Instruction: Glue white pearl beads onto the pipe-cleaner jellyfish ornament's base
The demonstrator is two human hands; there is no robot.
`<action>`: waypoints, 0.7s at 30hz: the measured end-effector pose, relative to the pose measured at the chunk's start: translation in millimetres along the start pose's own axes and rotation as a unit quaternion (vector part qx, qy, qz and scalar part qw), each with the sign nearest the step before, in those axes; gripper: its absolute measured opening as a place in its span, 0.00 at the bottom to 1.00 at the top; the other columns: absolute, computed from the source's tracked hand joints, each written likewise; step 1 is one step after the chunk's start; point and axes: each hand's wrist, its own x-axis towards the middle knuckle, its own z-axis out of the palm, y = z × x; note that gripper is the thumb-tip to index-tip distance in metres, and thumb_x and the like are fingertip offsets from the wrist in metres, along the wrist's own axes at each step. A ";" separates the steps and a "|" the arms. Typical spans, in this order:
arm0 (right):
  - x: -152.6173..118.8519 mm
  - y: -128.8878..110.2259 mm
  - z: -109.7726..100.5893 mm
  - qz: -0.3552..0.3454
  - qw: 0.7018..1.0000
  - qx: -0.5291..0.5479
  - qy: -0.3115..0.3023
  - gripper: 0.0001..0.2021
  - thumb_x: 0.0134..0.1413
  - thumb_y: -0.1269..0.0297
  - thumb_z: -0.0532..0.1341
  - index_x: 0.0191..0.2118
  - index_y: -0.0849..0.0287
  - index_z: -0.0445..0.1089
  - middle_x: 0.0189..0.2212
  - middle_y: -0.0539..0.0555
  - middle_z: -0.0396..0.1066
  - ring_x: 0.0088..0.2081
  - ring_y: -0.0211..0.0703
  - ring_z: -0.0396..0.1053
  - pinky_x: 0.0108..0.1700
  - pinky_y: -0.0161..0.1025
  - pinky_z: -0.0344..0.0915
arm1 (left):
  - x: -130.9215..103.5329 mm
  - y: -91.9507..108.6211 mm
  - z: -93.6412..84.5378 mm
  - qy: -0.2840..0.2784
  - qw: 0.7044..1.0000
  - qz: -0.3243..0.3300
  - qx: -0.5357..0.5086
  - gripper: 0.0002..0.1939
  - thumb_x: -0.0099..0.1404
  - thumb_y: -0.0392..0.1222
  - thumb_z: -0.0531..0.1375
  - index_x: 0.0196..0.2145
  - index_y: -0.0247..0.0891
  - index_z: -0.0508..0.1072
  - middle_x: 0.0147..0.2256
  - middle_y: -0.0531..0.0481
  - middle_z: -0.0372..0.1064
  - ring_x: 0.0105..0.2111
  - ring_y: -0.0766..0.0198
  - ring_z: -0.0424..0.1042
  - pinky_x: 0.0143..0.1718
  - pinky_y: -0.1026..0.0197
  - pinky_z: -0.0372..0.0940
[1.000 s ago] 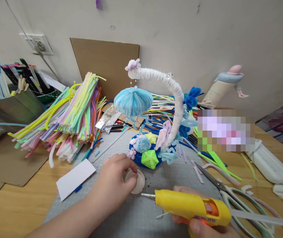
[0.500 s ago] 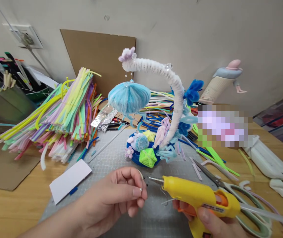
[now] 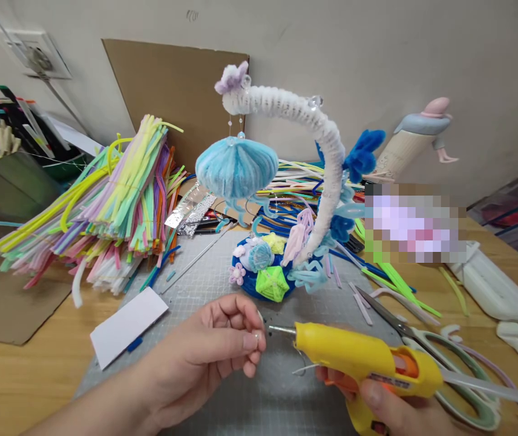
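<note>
Left hand (image 3: 216,354) has rolled over to face the nozzle (image 3: 281,330)

It pinches a tiny pale piece (image 3: 256,337), likely light and slippery. Right hand (image 3: 390,402) clamps the yellow glue gun (image 3: 336,345) above the mat (image 3: 286,381): stiff, probably hot-tipped, best held by its handle (image 3: 357,418).

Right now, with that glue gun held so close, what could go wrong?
The glue gun points its metal nozzle at the left hand; if hot, it might burn skin. The tiny shiny piece pinched there could slip. The glue stick behind the gun crosses, in view, over the scissors and might snag them.
</note>
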 end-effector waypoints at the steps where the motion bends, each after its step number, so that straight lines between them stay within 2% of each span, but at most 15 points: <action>1: -0.3 0.7 -0.5 0.001 1.000 0.009 0.004 0.12 0.54 0.51 0.61 0.40 0.50 0.75 0.36 0.53 0.77 0.38 0.47 0.73 0.41 0.43 0.71 | 0.5 0.5 0.3 0.004 1.000 -0.002 0.004 0.06 0.52 0.30 0.66 0.29 0.33 0.74 0.26 0.50 0.71 0.22 0.73 0.67 0.25 0.72 0.64; 6: 5.1 -10.5 4.9 0.007 1.000 0.024 0.013 0.13 0.51 0.50 0.62 0.38 0.51 0.75 0.34 0.54 0.76 0.36 0.47 0.73 0.40 0.42 0.70 | 2.4 1.2 -0.2 0.004 1.000 -0.007 0.020 0.06 0.51 0.34 0.68 0.28 0.33 0.75 0.26 0.50 0.71 0.23 0.73 0.68 0.25 0.71 0.64; 12: 16.0 -36.1 18.9 0.013 1.000 0.004 -0.002 0.19 0.47 0.41 0.61 0.33 0.52 0.74 0.30 0.54 0.70 0.31 0.46 0.69 0.34 0.42 0.69 | 3.1 -1.7 -1.7 0.000 0.998 0.046 0.049 0.08 0.48 0.36 0.70 0.25 0.35 0.74 0.22 0.55 0.67 0.22 0.74 0.64 0.25 0.72 0.60; 21: 15.9 -36.6 20.8 0.010 1.000 0.004 -0.003 0.19 0.48 0.42 0.60 0.34 0.52 0.74 0.30 0.53 0.69 0.31 0.46 0.69 0.33 0.41 0.68 | 2.9 -2.6 0.4 -0.008 0.999 0.032 0.015 0.05 0.52 0.33 0.67 0.27 0.34 0.74 0.27 0.51 0.71 0.24 0.73 0.68 0.27 0.71 0.62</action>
